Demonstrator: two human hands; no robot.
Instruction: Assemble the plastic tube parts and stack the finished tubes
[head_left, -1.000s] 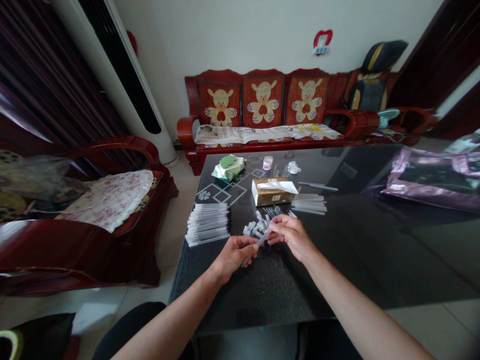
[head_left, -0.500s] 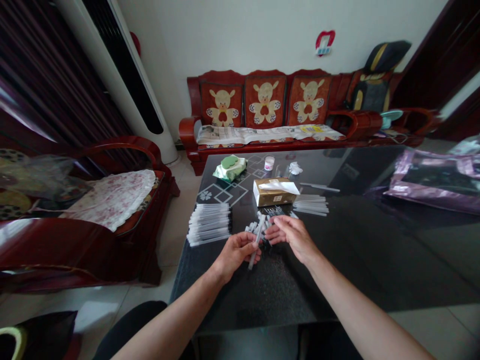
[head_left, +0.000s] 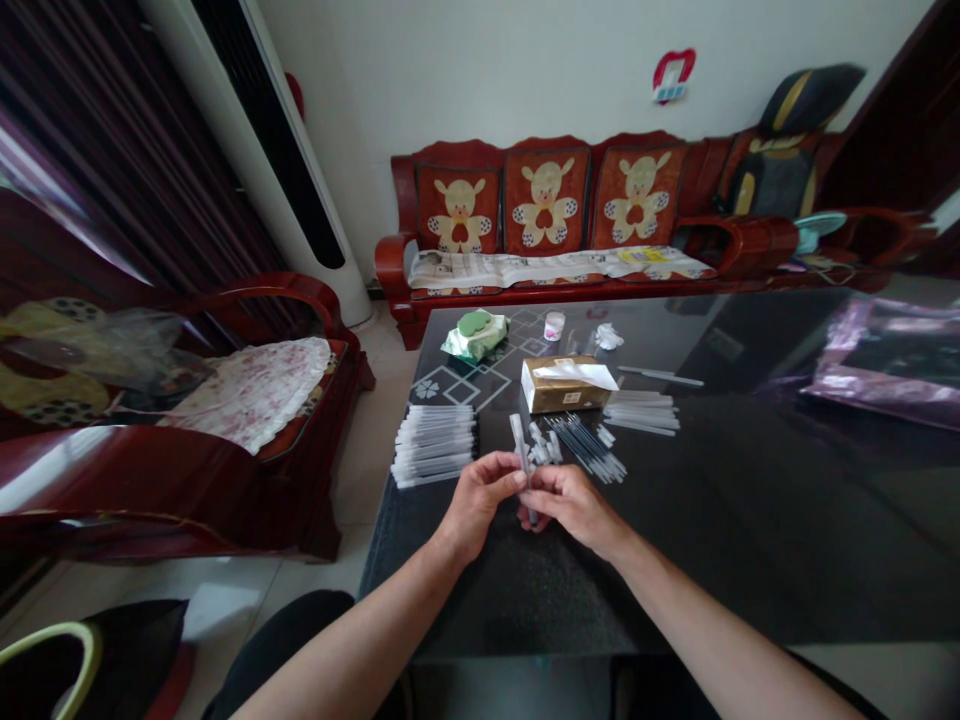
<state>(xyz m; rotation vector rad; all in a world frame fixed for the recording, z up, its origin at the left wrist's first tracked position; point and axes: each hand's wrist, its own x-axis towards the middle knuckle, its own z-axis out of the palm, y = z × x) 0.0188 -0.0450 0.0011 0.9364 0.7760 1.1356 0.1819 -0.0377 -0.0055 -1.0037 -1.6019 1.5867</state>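
The left hand is nearly closed, thumb and fingers pinching a pale, slim pen that stands tilted up between both hands. The right hand curls its fingers around the pen's lower part, just beside the left fingertips. Right beyond the hands sits a small heap of whitish pen caps; dark pen refills lie just past the right hand. Stacked pens lie beyond the left hand, to its left; a gold tissue box stands farther ahead of both.
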